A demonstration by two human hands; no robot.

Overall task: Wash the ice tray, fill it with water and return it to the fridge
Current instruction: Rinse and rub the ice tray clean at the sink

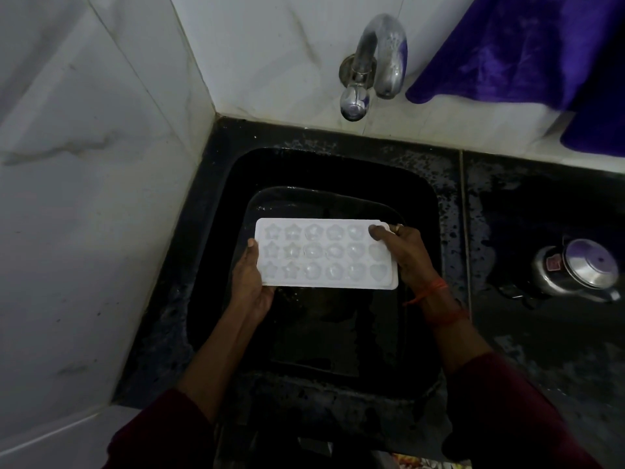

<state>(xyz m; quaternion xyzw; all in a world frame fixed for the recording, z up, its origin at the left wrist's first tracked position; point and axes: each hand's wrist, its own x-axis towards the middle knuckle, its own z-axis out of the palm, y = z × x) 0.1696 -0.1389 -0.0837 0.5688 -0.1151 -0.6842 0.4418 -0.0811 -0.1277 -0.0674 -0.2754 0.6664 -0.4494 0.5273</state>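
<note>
Both hands hold the white ice tray (325, 253) level over the black sink (436, 211), below the tap (375, 59). The left hand (252, 282) grips its left end, thumb on the rim. The right hand (404, 253) pinches its right end, thumb on top.

A purple towel (527, 45) hangs against the white marble-patterned wall tiles (84, 164) at the upper right, its lower edge above the black counter (541, 350). On that counter, well to the right, stands a shiny lidded steel pot (575, 272) with a small red label on its side. The counter's dark surface looks wet and speckled.
</note>
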